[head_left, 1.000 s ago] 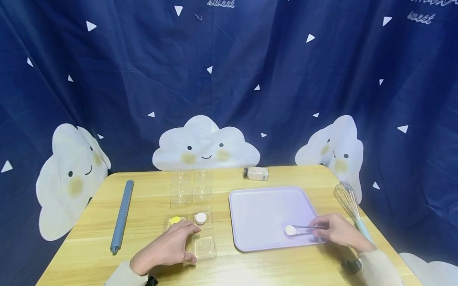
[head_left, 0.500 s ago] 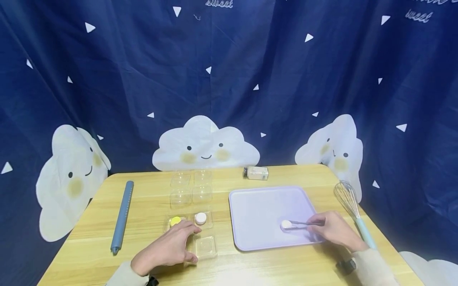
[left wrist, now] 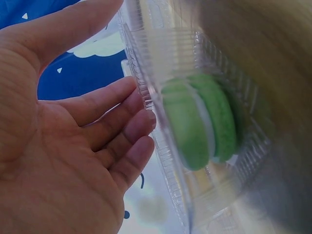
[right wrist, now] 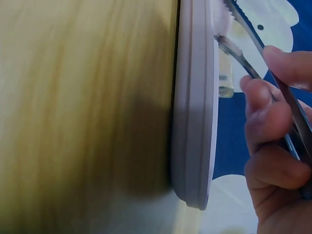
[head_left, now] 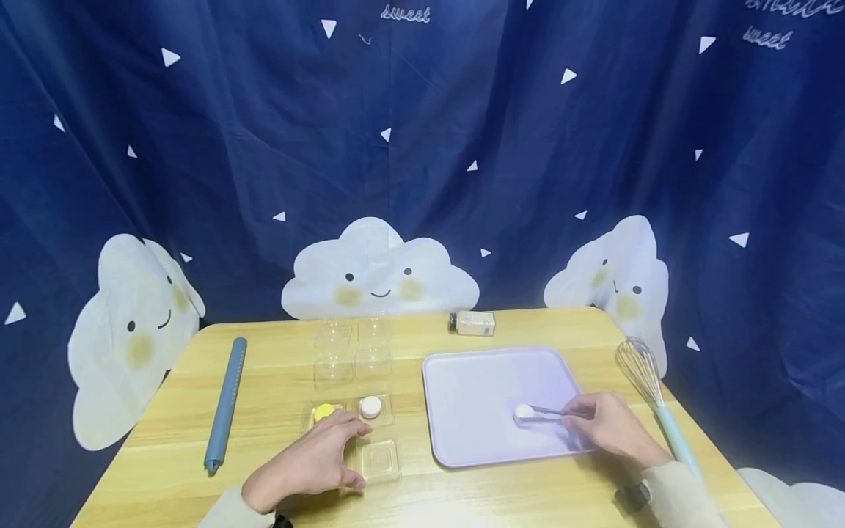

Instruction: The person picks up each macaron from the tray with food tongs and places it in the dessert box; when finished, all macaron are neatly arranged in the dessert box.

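In the head view my right hand point(head_left: 614, 429) holds metal tongs point(head_left: 551, 413) over the lilac tray point(head_left: 475, 403). Between their serrated tips is a round white macaron point(head_left: 524, 412). Thumb and fingers curl round the tongs in the right wrist view. My left hand point(head_left: 317, 455) lies at the left side of a clear plastic macaron box point(head_left: 379, 460), fingers loosely spread, fingertips right at its edge. A yellow macaron point(head_left: 323, 412) and a pale macaron point(head_left: 370, 407) sit in its far compartments. The left wrist view shows a green macaron point(left wrist: 197, 122), hidden by my hand from above.
The box's clear lid point(head_left: 353, 356) stands behind it. A small bottle point(head_left: 474, 323) lies at the table's back edge. To the left is a blue rolling pin-like stick point(head_left: 226, 403), and a whisk point(head_left: 653, 389) lies right of the tray. A blue curtain point(head_left: 422, 147) hangs behind.
My right hand has moved slightly left over the tray, carrying the tongs and white macaron along. My left hand stays in place at the box.
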### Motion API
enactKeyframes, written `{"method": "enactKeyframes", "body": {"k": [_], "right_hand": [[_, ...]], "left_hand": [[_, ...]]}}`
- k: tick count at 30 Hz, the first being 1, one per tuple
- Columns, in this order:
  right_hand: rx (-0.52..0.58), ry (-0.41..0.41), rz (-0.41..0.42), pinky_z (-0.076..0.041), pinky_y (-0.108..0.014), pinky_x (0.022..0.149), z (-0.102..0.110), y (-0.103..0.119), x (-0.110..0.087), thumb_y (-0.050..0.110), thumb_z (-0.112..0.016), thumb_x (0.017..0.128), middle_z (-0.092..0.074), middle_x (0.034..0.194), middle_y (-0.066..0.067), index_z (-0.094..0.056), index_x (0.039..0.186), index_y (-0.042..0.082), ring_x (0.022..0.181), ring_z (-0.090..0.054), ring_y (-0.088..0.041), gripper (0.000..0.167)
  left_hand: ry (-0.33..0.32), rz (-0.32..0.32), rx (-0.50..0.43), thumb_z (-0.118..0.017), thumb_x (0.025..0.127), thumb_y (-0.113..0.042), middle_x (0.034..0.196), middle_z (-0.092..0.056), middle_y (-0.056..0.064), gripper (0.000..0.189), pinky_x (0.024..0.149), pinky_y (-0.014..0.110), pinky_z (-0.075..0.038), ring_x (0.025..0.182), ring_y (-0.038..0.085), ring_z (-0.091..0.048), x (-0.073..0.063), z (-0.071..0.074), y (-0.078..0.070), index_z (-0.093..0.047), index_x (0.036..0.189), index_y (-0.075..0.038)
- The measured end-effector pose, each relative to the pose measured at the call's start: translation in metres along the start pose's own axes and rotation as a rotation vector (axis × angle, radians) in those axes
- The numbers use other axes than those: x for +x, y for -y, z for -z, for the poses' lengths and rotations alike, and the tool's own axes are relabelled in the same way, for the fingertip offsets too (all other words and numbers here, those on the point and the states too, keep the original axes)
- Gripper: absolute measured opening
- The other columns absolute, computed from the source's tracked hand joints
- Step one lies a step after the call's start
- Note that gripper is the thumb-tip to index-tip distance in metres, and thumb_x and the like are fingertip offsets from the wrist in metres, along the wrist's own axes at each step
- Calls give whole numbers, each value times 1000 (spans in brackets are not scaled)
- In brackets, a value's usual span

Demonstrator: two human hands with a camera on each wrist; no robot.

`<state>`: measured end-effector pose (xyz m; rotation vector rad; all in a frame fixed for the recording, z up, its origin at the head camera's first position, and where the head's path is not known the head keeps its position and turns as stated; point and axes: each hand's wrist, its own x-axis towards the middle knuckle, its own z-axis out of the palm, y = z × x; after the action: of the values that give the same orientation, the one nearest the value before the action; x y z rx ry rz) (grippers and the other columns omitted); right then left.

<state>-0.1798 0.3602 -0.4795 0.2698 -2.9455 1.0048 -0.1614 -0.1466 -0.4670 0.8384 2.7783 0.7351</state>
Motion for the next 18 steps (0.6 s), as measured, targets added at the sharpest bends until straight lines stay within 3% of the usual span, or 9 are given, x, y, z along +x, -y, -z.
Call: {"method": "enactKeyframes", "body": {"k": [3,7,13,18], "right_hand": [[-23,-37,-9,-56,-23,76,0,1,1,25,-78,86,-76,84,9,-77,93,22,78,-68,-5,7],[-97,-137,39,-55,-27,84,1,6,5,24,-80,86,-78,90,9,-77,91,26,89,-70,-8,7],[-57,-242,80,-56,-20,75,3,15,14,18,-81,84,-80,90,1,-79,93,20,85,-70,-4,9],[-31,-296,88,-56,-19,71,5,27,20,18,-80,86,-80,94,-5,-79,96,16,85,-74,-16,10]], "left_hand": [[1,5,-10,-92,66,-39,137,-61,17,74,116,71,-32,138,53,-44,0,-1,0,-66,126,-6],[3,13,-23,-92,66,-39,138,-61,18,74,115,72,-32,139,55,-42,-1,0,0,-66,126,-6],[8,11,-31,-92,66,-39,139,-60,19,73,114,73,-33,139,57,-40,0,1,1,-66,126,-6],[8,10,-31,-92,66,-39,139,-60,19,73,114,73,-33,139,58,-39,0,1,1,-67,126,-5]]}}
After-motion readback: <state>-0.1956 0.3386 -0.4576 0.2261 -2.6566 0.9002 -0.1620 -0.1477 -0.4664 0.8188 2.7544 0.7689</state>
